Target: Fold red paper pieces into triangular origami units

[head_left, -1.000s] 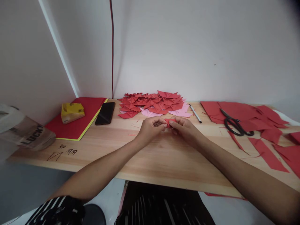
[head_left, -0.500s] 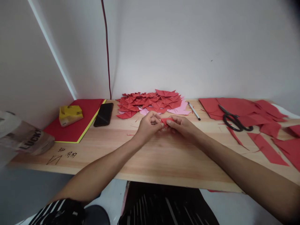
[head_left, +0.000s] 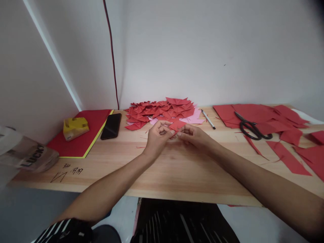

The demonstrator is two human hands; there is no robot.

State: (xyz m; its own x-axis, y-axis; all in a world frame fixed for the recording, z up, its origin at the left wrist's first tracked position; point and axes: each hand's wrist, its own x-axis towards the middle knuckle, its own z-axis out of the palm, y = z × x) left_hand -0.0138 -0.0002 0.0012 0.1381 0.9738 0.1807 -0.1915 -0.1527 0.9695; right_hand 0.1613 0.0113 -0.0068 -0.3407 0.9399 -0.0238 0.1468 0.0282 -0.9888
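Note:
A small piece of red paper [head_left: 177,125] is pinched between my two hands, above the middle of the wooden table. My left hand [head_left: 159,136] grips its left side between thumb and curled fingers. From the right, my right hand [head_left: 193,135] pinches the lower right edge with thumb and forefinger. The paper's upper face shows as a flat slanted shape; its lower part is hidden by my fingers. Just behind my hands lies a pile of folded red paper pieces [head_left: 162,110], with pink paper [head_left: 193,117] at its right side.
Black-handled scissors [head_left: 250,130] lie on red sheets [head_left: 225,114] at right, near cut strips [head_left: 288,158]. A white pen [head_left: 208,119] rests behind my right hand. At left are a phone [head_left: 111,126], a yellow packet [head_left: 76,128], a red sheet [head_left: 95,118] and a "LUCKY" container [head_left: 35,153].
The red paper now shows a larger flat face, turned up above my fingers. My right thumb has shifted to its lower edge. The view has tilted slightly.

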